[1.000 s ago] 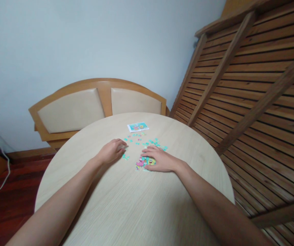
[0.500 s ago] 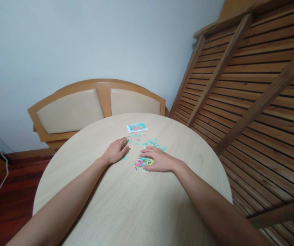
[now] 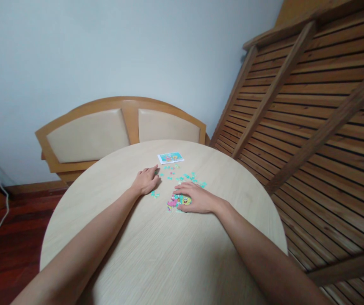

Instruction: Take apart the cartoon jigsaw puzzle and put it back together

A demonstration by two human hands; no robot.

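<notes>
A partly joined jigsaw puzzle (image 3: 172, 203) with a yellow and a pink cartoon figure lies on the pale round table (image 3: 144, 254). My right hand (image 3: 194, 197) rests over its right side with fingers spread, hiding part of it. My left hand (image 3: 146, 180) is farther left and a little farther off, palm down, fingers apart, at the left edge of the loose pieces. Several teal loose puzzle pieces (image 3: 188, 177) are scattered beyond my right hand. A few more teal pieces (image 3: 155, 194) lie just below my left hand.
A picture card (image 3: 171, 158) with the same cartoon figures lies toward the table's far side. Behind the table stands a wooden headboard (image 3: 129, 120) with cream panels, against the wall. A slatted wooden frame (image 3: 296, 110) leans at the right. A white cable (image 3: 2, 216) hangs at the left.
My left hand has slid slightly away from me, uncovering more of the teal pieces below it. My right hand stays on the puzzle. The view has shifted slightly.
</notes>
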